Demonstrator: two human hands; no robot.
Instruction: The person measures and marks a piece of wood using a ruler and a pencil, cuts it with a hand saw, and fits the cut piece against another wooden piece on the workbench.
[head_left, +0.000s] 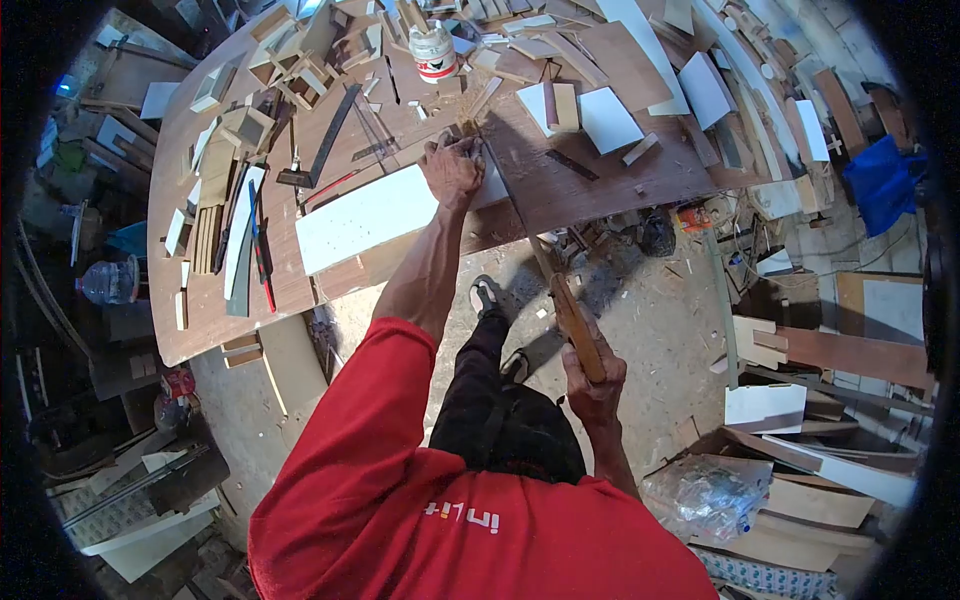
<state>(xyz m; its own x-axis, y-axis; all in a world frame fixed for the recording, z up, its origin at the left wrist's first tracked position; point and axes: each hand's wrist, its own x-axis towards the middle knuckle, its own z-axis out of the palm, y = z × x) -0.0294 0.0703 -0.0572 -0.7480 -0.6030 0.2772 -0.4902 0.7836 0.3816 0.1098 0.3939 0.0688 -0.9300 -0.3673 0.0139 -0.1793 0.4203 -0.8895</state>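
My right hand (pixel 595 380) is wrapped round the wooden handle of a handsaw (pixel 568 312), in front of my body. The narrow blade runs from the handle up over the table's front edge to the right end of a white board (pixel 370 222). My left hand (pixel 455 170) presses on that board close to the blade, its fingers bent over the far side. Sawdust (pixel 468 115) lies by the blade's far end. Just left of the board are a red pencil-like stick (pixel 332 188) and a dark try square (pixel 330 140).
On the brown table (pixel 640 195) lie a white glue tub (pixel 433 52), small wooden frames (pixel 305 78), white panels (pixel 610 120) and many offcuts. Boards and a plastic bag (pixel 710 490) are stacked at my right. Scraps litter the floor (pixel 640 330).
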